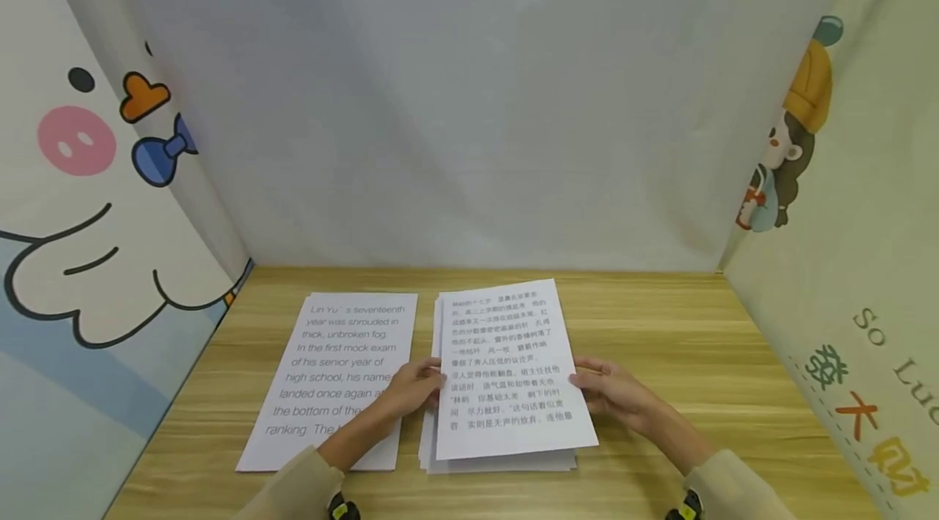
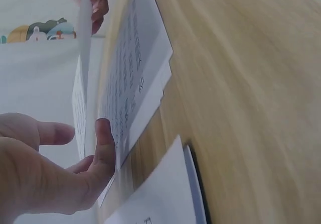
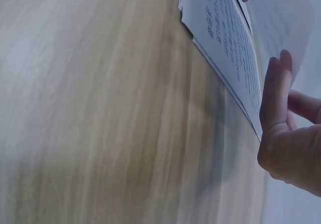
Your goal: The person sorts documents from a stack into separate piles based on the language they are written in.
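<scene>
A printed sheet of paper (image 1: 506, 365) with Chinese text is raised at a slant over a stack of similar sheets (image 2: 145, 98). My left hand (image 1: 416, 386) is at its left edge, with thumb and fingers on either side of the paper. On the opposite edge my right hand (image 1: 616, 394) pinches the sheet, thumb in front and fingers behind. The right wrist view shows the raised sheet (image 3: 281, 23) apart from the stack beneath it. Most of the stack is hidden from the head view.
To the left on the wooden table (image 1: 645, 324) lies another paper stack (image 1: 337, 373), printed in English, partly covered by my left forearm. A plain pale curtain (image 1: 477, 112) hangs behind the table, and cartoon-printed cloths (image 1: 81, 259) hang at both sides.
</scene>
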A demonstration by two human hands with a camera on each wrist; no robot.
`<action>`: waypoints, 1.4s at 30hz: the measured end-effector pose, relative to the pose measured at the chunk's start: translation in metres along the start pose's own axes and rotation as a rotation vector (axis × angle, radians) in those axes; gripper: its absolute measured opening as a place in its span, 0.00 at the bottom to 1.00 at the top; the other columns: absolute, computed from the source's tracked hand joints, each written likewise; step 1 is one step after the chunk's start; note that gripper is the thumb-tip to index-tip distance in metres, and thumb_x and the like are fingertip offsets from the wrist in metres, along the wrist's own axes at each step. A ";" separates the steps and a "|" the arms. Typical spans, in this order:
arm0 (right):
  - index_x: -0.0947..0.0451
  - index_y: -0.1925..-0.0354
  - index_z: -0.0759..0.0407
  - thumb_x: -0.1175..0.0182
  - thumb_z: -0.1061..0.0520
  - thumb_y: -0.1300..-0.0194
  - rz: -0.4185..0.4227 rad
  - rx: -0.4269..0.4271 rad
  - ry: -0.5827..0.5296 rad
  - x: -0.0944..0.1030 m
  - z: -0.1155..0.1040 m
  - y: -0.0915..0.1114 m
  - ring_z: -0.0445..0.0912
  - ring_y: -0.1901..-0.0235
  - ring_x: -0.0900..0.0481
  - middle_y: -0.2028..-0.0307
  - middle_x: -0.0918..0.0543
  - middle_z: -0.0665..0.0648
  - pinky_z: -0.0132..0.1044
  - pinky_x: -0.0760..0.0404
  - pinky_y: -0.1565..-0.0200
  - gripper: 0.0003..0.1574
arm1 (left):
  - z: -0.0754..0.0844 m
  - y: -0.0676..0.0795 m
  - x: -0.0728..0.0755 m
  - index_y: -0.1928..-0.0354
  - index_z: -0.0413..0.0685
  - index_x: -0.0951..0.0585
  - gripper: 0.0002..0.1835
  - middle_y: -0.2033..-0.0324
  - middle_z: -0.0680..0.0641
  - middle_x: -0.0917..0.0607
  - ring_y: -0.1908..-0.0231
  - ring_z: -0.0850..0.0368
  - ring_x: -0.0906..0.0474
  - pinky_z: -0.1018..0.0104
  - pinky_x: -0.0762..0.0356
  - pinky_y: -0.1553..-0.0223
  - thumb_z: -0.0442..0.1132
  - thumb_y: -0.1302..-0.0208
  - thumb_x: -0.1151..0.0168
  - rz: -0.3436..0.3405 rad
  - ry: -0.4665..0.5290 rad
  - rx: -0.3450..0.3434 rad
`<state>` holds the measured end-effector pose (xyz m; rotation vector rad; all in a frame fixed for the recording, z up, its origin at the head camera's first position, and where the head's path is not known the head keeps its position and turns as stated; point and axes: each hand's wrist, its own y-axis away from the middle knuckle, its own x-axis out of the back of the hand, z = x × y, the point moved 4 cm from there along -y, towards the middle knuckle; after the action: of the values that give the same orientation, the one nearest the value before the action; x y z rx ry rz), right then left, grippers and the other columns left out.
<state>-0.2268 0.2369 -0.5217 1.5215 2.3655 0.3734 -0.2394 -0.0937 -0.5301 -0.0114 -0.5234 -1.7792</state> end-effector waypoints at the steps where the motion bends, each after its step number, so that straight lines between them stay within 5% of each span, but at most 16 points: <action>1: 0.56 0.23 0.75 0.45 0.56 0.23 0.009 -0.005 0.008 0.001 0.001 0.001 0.45 0.50 0.14 0.48 0.14 0.53 0.41 0.13 0.46 0.45 | 0.001 -0.001 -0.002 0.30 0.35 0.31 0.29 0.48 0.39 0.18 0.61 0.55 0.16 0.63 0.14 0.57 0.39 0.30 0.43 0.004 0.013 0.003; 7: 0.53 0.23 0.75 0.42 0.55 0.25 0.041 -0.026 0.061 0.009 0.005 0.008 0.44 0.49 0.15 0.47 0.13 0.55 0.40 0.14 0.45 0.47 | 0.006 -0.005 -0.015 0.30 0.38 0.31 0.29 0.48 0.39 0.19 0.61 0.53 0.16 0.62 0.14 0.60 0.31 0.33 0.42 -0.008 0.090 -0.009; 21: 0.50 0.25 0.79 0.42 0.58 0.25 0.170 -0.035 0.022 0.043 0.008 0.026 0.39 0.57 0.13 0.56 0.11 0.48 0.34 0.13 0.54 0.44 | 0.029 -0.020 -0.043 0.34 0.38 0.27 0.26 0.54 0.41 0.18 0.67 0.56 0.17 0.64 0.12 0.66 0.29 0.34 0.39 -0.022 0.102 -0.080; 36: 0.46 0.28 0.80 0.41 0.58 0.26 0.230 -0.018 0.123 0.094 0.002 0.057 0.40 0.59 0.11 0.58 0.10 0.46 0.35 0.12 0.55 0.41 | 0.056 -0.025 -0.105 0.36 0.40 0.26 0.25 0.57 0.43 0.17 0.68 0.56 0.17 0.62 0.12 0.66 0.28 0.36 0.39 -0.057 0.138 -0.130; 42: 0.49 0.26 0.80 0.41 0.57 0.26 0.317 -0.053 0.206 0.123 -0.001 0.070 0.37 0.59 0.13 0.59 0.12 0.43 0.33 0.13 0.54 0.45 | 0.068 -0.032 -0.136 0.36 0.40 0.27 0.25 0.58 0.44 0.19 0.70 0.56 0.17 0.62 0.12 0.67 0.26 0.36 0.39 -0.098 0.132 -0.165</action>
<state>-0.2170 0.3776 -0.5077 1.9186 2.2355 0.6906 -0.2493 0.0607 -0.5175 0.0170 -0.2851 -1.9004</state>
